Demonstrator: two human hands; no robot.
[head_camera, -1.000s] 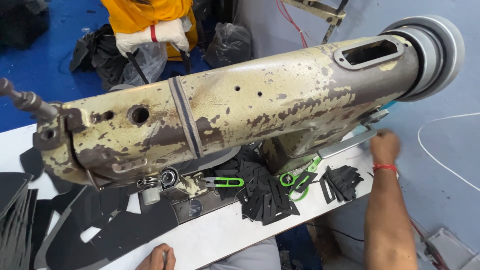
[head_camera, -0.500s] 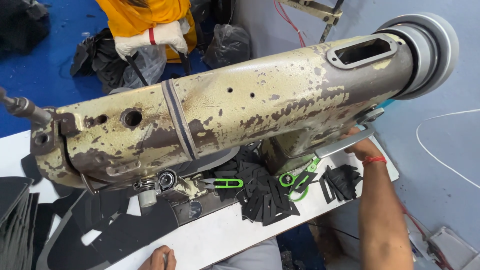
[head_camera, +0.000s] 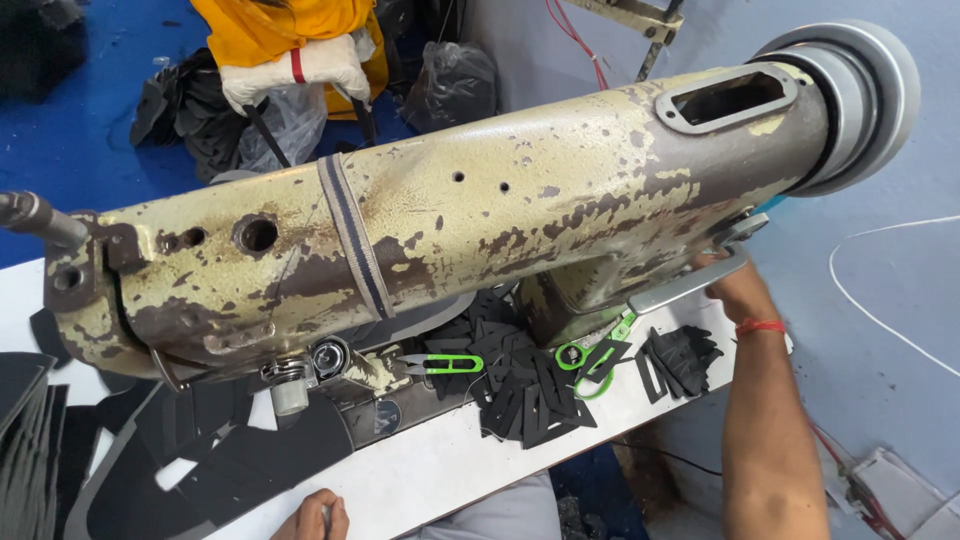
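Note:
A large old sewing machine (head_camera: 480, 220) with flaking cream paint fills the view, its handwheel (head_camera: 860, 100) at the right. My right hand (head_camera: 728, 285), a red string on its wrist, reaches up behind the machine's grey metal lever (head_camera: 690, 285); the fingers are hidden there. Only the knuckles of my left hand (head_camera: 312, 514) show at the bottom edge. They rest at the white table's (head_camera: 450, 470) front edge, next to a large black cut piece (head_camera: 250, 460). Green thread snips (head_camera: 445, 363) and green-handled scissors (head_camera: 590, 362) lie on a heap of small black pieces (head_camera: 525, 395).
More black pieces (head_camera: 680, 358) lie near the table's right end, and stacked black sheets (head_camera: 25, 440) at the far left. Beyond the machine, on a blue floor, sit black plastic bags (head_camera: 455, 80) and an orange and white bundle (head_camera: 295, 50). A white cord (head_camera: 880, 310) trails at the right.
My right hand has moved from the table's right edge up and left, in behind the machine's lever. My left hand has stayed at the front edge.

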